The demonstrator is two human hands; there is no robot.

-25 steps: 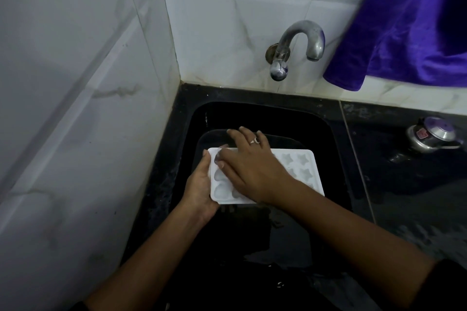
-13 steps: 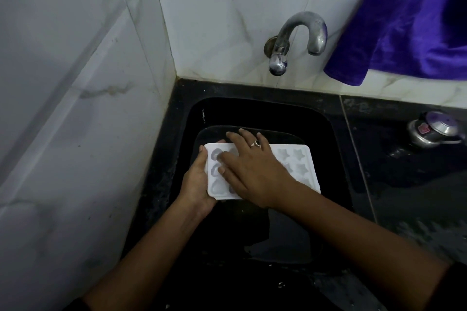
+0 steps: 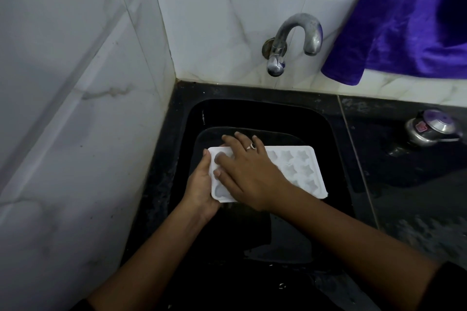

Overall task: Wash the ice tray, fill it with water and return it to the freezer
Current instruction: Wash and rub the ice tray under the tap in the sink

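Note:
A white ice tray (image 3: 300, 171) with star and heart moulds is held level over the black sink (image 3: 336, 149). My left hand (image 3: 199, 189) grips its left short edge from below and outside. My right hand (image 3: 247, 174), with a ring on one finger, lies flat on the tray's left half, fingers spread across the moulds and hiding them. The star moulds on the right half stay visible. A curved metal tap (image 3: 295, 40) juts from the tiled wall above the sink; no water runs from it.
White tiled walls close in the sink on the left and behind. A purple cloth (image 3: 409, 20) hangs at the upper right. A metal pressure-cooker lid (image 3: 429, 129) rests on the dark counter (image 3: 417, 204) to the right. A dark vessel sits under the tray in the basin.
My right hand's fingers have slid slightly across the tray's left moulds. The tray and my left hand stay nearly in place in the sink.

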